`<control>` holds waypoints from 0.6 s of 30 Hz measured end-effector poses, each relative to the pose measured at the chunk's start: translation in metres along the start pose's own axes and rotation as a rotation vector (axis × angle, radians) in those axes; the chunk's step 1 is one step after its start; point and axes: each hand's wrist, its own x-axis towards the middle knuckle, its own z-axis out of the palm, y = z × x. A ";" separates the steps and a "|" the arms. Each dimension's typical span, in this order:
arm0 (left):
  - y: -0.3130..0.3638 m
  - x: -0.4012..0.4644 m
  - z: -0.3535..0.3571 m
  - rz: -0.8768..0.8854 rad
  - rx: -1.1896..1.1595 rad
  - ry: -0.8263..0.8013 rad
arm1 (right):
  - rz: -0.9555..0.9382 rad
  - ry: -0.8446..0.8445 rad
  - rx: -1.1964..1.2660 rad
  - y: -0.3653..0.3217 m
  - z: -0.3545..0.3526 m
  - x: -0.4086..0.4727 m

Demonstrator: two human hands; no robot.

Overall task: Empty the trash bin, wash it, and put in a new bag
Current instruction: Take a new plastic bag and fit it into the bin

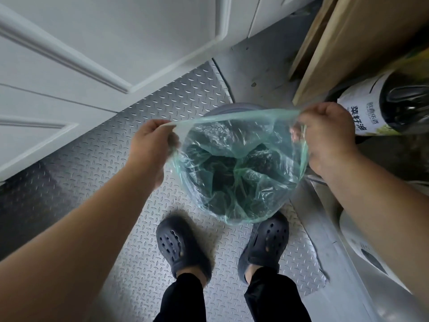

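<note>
A thin translucent green trash bag [241, 163] is stretched wide open between my hands, right above a round grey trash bin [234, 106] that stands on the floor. Only the bin's far rim shows behind the bag; its dark inside shows through the plastic. My left hand [151, 138] pinches the bag's rim on the left side. My right hand [327, 133] grips the rim on the right, fingers curled round the plastic. The bag's near edge hangs down close to my feet.
I stand on a metal tread-plate floor [139, 173] in dark clogs [181, 247]. A white panelled door [92, 47] is at the left. A wooden board [348, 43] and a labelled oil bottle [383, 105] are at the right, with a metal ledge [325, 228] below.
</note>
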 end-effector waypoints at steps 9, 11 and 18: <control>0.019 0.046 -0.007 -0.275 -0.137 -0.505 | 0.417 -0.298 0.172 -0.005 0.002 0.049; 0.016 0.060 -0.004 -0.324 -0.161 -0.459 | 0.452 -0.371 0.148 -0.005 0.004 0.058; -0.009 0.095 0.022 -0.486 0.056 -0.219 | 0.647 -0.428 0.063 0.013 0.018 0.072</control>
